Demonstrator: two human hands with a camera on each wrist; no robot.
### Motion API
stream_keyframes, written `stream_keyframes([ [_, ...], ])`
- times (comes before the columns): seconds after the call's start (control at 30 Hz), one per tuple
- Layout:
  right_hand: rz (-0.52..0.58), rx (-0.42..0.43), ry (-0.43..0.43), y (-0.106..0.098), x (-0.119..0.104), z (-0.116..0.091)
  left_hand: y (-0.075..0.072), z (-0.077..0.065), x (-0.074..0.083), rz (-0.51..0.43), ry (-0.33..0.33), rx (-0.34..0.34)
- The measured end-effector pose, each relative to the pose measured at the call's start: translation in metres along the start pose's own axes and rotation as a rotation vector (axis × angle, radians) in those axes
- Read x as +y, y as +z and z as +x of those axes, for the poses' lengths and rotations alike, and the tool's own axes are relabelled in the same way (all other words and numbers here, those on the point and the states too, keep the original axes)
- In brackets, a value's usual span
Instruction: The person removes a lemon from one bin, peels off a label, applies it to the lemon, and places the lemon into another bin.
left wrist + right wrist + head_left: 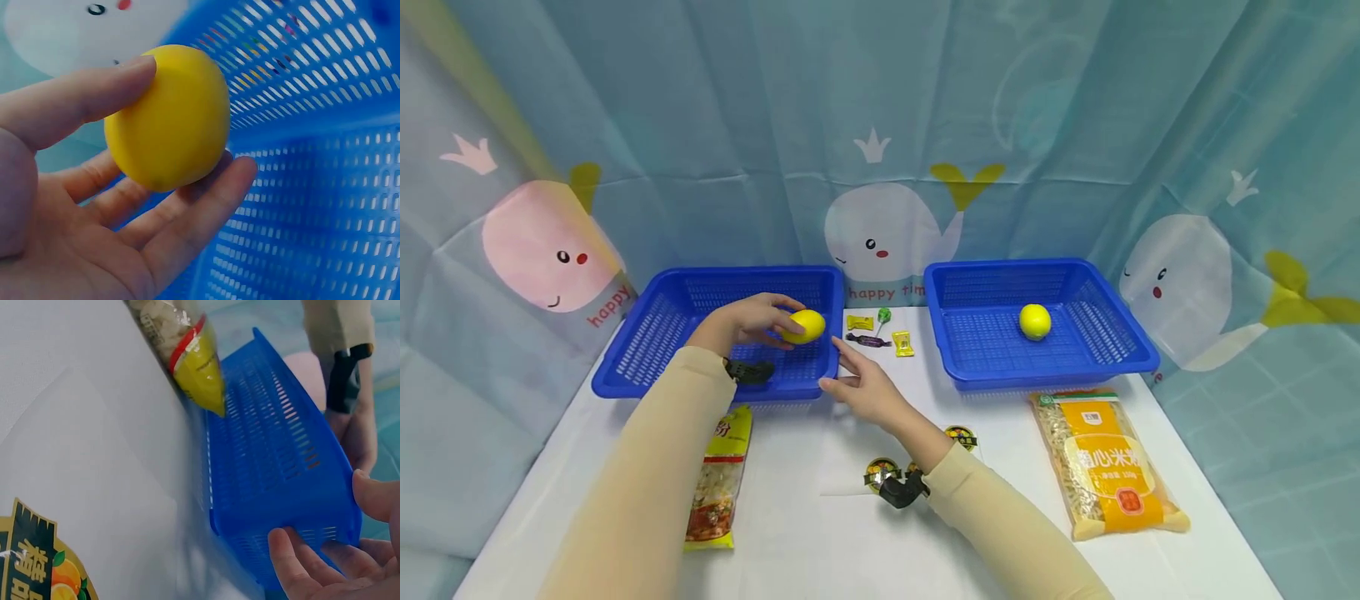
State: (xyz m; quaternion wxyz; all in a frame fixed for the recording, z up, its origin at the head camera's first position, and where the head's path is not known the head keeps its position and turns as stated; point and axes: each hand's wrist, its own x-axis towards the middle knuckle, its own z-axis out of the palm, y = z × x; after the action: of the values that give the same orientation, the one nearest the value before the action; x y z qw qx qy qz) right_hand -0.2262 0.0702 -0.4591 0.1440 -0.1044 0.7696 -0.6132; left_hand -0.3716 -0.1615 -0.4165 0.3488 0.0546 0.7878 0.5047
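My left hand (762, 320) holds a yellow lemon (805, 327) over the left blue basket (647, 354). In the left wrist view, the thumb presses one side of the lemon (172, 119) while the fingers (234, 181) lie behind and below it. At the same basket's front right corner is my right hand (868, 387). The right wrist view shows its thumb at the rim of the basket (275, 469) and its fingers (290, 559) against the outer end wall. Another lemon (1035, 322) lies in the right blue basket (970, 333).
Between the baskets lie yellow-wrapped candies (903, 343), a purple-wrapped candy (868, 341) and a green lollipop (883, 316). A food bag (718, 483) is at front left, a noodle bag (1108, 467) at front right. Round fruit stickers (882, 472) lie near the right forearm. Curtains surround the table.
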Motion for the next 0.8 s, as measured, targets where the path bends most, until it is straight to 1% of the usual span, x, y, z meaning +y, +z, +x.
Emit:
stream_keyframes([
  [0.13, 0.034, 0.015, 0.012, 0.000, -0.001, 0.000, -0.004, -0.017, 0.008, -0.046, 0.084, -0.007],
  [0.2, 0.044, 0.015, 0.010, 0.001, -0.001, 0.000, -0.003, -0.027, 0.010, -0.057, 0.143, 0.000],
  [0.27, 0.044, 0.013, 0.014, 0.001, -0.002, 0.000, 0.001, -0.038, 0.011, -0.084, 0.200, -0.001],
  [0.37, 0.058, 0.022, 0.008, 0.000, -0.003, -0.002, 0.012, -0.055, 0.009, -0.110, 0.295, -0.017],
  [0.43, 0.054, 0.033, -0.001, -0.001, -0.004, -0.004, 0.023, -0.065, 0.007, -0.128, 0.345, -0.014],
  [0.47, 0.047, 0.048, -0.013, -0.002, -0.005, -0.006, 0.029, -0.071, 0.006, -0.133, 0.372, 0.001],
  [0.57, 0.017, 0.100, -0.065, -0.007, -0.009, -0.013, 0.047, -0.088, 0.005, -0.162, 0.431, 0.096],
  [0.63, 0.023, 0.134, -0.087, -0.012, -0.013, -0.019, 0.063, -0.098, 0.004, -0.186, 0.448, 0.176],
  [0.7, 0.059, 0.161, -0.113, -0.017, -0.019, -0.026, 0.080, -0.107, 0.003, -0.203, 0.460, 0.240],
  [0.8, 0.142, 0.167, -0.153, -0.024, -0.027, -0.037, 0.108, -0.115, 0.000, -0.211, 0.490, 0.281],
])
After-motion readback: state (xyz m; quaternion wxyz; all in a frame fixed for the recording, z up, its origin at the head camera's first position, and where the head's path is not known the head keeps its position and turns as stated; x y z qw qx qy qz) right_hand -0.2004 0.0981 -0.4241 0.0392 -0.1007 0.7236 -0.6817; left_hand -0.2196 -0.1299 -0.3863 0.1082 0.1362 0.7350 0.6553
